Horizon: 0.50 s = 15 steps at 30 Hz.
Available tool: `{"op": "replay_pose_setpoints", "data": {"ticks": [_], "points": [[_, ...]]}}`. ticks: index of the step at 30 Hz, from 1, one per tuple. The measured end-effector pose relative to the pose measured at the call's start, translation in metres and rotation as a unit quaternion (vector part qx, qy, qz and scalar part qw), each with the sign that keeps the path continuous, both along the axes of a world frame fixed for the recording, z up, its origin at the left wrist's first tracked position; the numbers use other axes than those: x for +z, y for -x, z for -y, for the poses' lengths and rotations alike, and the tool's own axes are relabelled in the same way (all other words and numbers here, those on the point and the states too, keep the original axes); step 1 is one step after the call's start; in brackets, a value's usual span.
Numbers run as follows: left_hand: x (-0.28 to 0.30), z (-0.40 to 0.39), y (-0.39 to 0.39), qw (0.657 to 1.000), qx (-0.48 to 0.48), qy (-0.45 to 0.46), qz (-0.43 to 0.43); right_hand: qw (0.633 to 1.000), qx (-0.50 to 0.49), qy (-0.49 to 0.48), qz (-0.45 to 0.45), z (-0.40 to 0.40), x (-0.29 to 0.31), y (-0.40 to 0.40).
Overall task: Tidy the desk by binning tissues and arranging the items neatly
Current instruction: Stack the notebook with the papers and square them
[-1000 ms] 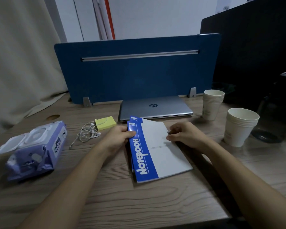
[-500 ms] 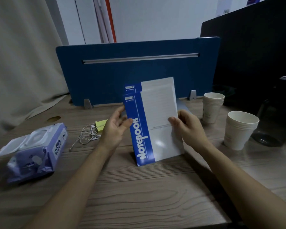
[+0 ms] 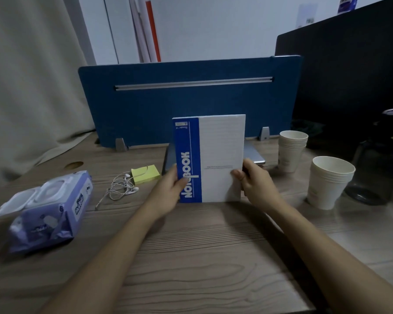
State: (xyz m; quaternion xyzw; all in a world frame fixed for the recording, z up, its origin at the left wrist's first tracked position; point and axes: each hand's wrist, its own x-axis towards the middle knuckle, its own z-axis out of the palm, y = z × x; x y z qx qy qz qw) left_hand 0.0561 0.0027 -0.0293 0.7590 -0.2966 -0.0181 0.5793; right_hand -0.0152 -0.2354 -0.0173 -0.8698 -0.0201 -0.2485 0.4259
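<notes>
Blue-and-white paper notebooks [image 3: 210, 158], tilted half a second ago, now stand upright and squared on the wooden surface [image 3: 202, 257], before the grey laptop [image 3: 254, 155]. Left hand [image 3: 169, 192] grips the blue spine edge; right hand [image 3: 256, 185] grips the white edge. Apparently two stacked; count unclear.

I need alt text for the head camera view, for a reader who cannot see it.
Two hands, left hand and right hand, hold blue-and-white notebooks upright on a wooden desk. A wet wipes pack, earphones and sticky notes lie left; paper cups stand right.
</notes>
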Motion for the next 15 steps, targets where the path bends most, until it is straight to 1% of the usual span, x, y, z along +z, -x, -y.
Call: {"op": "replay_pose_setpoints", "data": {"ticks": [2, 3, 6, 8, 11, 13, 15], "points": [[-0.008, -0.001, -0.002, 0.997, 0.003, -0.073, -0.018, 0.998, 0.001, 0.032, -0.055, 0.003, -0.007, -0.005], [-0.01, -0.002, -0.003, 0.996, 0.011, -0.089, -0.022, 0.996, 0.0, 0.048, -0.077, 0.003, -0.009, -0.007], [-0.01, -0.004, -0.005, 0.995, 0.008, -0.091, -0.045, 0.994, -0.005, 0.061, -0.095, 0.004, -0.012, -0.008], [-0.01, -0.006, -0.007, 0.994, -0.016, -0.081, -0.066, 0.993, 0.016, 0.043, -0.109, 0.006, -0.01, -0.007], [-0.004, -0.009, -0.006, 0.991, -0.053, -0.033, -0.118, 0.981, 0.065, -0.003, -0.183, 0.007, -0.006, 0.0], [0.002, -0.012, -0.006, 0.988, -0.056, -0.018, -0.144, 0.961, 0.107, -0.042, -0.252, 0.009, -0.003, 0.005], [0.006, -0.016, -0.007, 0.988, -0.037, -0.061, -0.138, 0.931, 0.15, -0.09, -0.32, 0.011, 0.0, 0.009]]}}
